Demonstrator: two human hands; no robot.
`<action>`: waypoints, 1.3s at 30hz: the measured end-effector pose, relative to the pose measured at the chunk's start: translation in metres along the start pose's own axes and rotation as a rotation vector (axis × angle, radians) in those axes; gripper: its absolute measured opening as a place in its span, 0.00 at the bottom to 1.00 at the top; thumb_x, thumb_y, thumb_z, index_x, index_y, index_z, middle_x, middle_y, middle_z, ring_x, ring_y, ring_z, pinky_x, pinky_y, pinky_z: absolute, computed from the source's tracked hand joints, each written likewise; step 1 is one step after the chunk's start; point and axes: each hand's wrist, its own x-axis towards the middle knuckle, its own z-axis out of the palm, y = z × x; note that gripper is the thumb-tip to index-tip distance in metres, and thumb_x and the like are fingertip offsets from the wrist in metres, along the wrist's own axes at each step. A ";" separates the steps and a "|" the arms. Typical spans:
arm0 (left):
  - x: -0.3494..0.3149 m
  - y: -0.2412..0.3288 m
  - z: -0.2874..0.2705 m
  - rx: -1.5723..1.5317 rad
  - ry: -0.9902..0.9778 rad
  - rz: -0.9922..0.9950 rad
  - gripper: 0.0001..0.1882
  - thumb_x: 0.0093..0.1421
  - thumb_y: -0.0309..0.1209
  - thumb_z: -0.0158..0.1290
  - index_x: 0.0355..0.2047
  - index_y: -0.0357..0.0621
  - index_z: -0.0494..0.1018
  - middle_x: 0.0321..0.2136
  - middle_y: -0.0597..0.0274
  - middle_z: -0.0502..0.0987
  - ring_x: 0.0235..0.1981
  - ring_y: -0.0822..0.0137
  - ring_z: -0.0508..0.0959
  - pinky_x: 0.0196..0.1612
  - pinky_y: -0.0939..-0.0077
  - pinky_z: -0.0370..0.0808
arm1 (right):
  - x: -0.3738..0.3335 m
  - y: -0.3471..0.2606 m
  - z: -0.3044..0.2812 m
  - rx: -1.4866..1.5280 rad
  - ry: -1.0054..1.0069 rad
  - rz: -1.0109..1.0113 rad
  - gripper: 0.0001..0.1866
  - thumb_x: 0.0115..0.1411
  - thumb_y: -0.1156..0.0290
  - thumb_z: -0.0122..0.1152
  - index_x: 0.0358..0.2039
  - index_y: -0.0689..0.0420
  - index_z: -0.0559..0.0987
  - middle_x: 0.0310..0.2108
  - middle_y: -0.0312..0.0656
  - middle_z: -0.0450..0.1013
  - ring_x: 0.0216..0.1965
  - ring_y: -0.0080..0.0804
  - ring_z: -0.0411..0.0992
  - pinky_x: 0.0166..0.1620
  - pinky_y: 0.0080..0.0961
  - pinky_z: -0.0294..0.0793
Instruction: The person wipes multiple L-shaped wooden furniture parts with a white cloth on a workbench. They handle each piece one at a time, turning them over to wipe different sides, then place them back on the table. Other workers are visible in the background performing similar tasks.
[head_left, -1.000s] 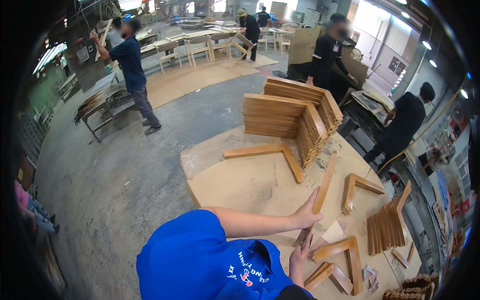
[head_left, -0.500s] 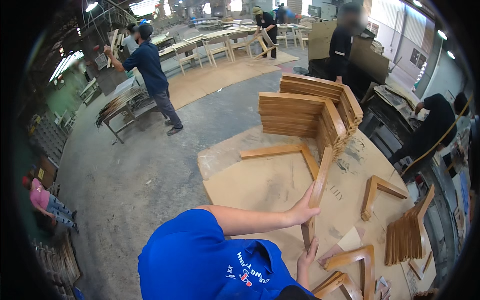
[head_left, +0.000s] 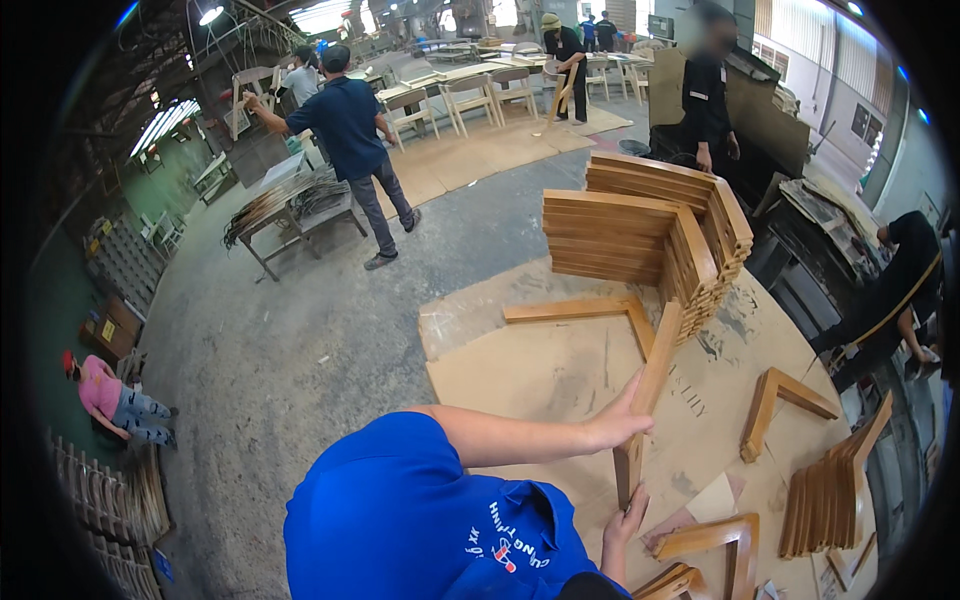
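Note:
An angled piece of varnished wood [head_left: 660, 358], seen almost edge-on, is held in front of my chest, slanting up and away from me. My left hand [head_left: 620, 420] is wrapped round its middle. Lower down, my right hand [head_left: 625, 520] grips the near end, its fingers partly hidden by the wood. Just beyond the held piece, an L-shaped wooden frame part [head_left: 565, 311] lies on the cardboard-covered table [head_left: 520, 375]. Another L-shaped part [head_left: 738, 537] rests near my right hand, with one more [head_left: 672, 583] at the lower edge.
Tall stacks of L-shaped parts [head_left: 610, 235] stand at the table's far side. To the right are a single angled part [head_left: 765, 405] and an upright bundle [head_left: 825, 505]. Sandpaper-like sheets [head_left: 712, 500] lie nearby. Co-workers [head_left: 350, 140] stand beyond the table, one by a low bench [head_left: 290, 220].
The view has shifted slightly, so the scene sits further right. Both hands keep their hold on the wooden piece. The co-worker at far left has turned and lowered the frame somewhat.

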 end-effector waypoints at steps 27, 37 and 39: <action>0.011 -0.016 -0.012 0.027 0.021 -0.043 0.48 0.52 0.25 0.49 0.69 0.48 0.34 0.59 0.49 0.57 0.43 0.63 0.72 0.47 0.68 0.72 | -0.006 0.021 0.027 -0.076 0.173 -0.208 0.29 0.51 0.86 0.40 0.55 0.64 0.71 0.50 0.55 0.71 0.54 0.50 0.68 0.61 0.40 0.61; 0.014 -0.003 -0.017 0.044 -0.039 -0.109 0.35 0.52 0.26 0.47 0.61 0.45 0.51 0.40 0.53 0.69 0.36 0.62 0.75 0.41 0.66 0.75 | -0.014 0.040 0.016 0.083 -0.007 0.423 0.30 0.50 0.85 0.44 0.56 0.56 0.71 0.56 0.52 0.68 0.59 0.48 0.64 0.62 0.35 0.60; 0.012 0.004 -0.005 0.046 -0.026 -0.142 0.31 0.53 0.28 0.46 0.59 0.44 0.54 0.42 0.50 0.69 0.36 0.60 0.75 0.42 0.65 0.76 | -0.008 -0.016 0.010 0.173 0.161 0.087 0.26 0.55 0.80 0.43 0.56 0.59 0.71 0.59 0.48 0.66 0.61 0.44 0.61 0.65 0.37 0.54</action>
